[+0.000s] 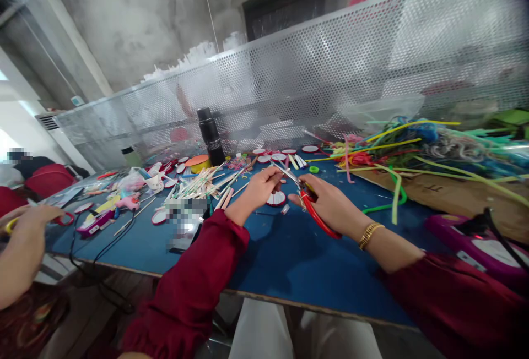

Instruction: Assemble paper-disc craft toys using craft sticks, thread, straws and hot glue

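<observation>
My right hand (pixel 326 202) is closed around red-handled scissors (pixel 314 211), their blades pointing up and left toward my left hand. My left hand (pixel 262 185) pinches a thin pale stick (pixel 285 172) between thumb and fingers, right at the scissor blades. Both hands hover just above the blue table (pixel 289 260). A small round red-and-white disc (pixel 276 199) lies on the table under my left hand. A gold bracelet (pixel 369 233) sits on my right wrist. Both sleeves are dark red.
A heap of coloured pipe cleaners (pixel 433 147) lies on cardboard at right. Pale sticks (pixel 202 181), red-rimmed discs (pixel 270 157) and a black bottle (pixel 210 136) stand behind. A purple device (pixel 471 240) lies at right. Another person's hand (pixel 28 224) works at far left. A perforated metal screen (pixel 330 67) backs the table.
</observation>
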Available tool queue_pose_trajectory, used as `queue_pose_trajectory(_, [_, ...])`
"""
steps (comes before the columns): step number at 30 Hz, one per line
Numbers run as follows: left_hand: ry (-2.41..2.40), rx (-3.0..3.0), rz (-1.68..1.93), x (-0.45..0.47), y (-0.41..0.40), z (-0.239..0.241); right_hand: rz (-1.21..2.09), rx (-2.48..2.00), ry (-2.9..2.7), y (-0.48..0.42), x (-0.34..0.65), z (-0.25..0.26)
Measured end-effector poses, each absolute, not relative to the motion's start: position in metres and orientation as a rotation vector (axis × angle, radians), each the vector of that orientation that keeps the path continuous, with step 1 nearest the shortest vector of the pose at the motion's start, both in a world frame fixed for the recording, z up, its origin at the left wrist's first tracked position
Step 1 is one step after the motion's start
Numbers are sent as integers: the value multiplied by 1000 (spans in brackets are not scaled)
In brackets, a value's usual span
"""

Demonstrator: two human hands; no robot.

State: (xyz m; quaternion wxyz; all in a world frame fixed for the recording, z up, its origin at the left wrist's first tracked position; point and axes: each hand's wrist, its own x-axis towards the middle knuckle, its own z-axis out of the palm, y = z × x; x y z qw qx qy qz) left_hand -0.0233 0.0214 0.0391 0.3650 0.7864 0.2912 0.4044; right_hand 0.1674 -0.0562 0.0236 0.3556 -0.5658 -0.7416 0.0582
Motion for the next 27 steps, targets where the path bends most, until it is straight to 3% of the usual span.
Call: queue_pose_trajectory(27, [721, 1991, 1082, -23, 28, 31, 248, -1420, -1932, -60, 164, 27])
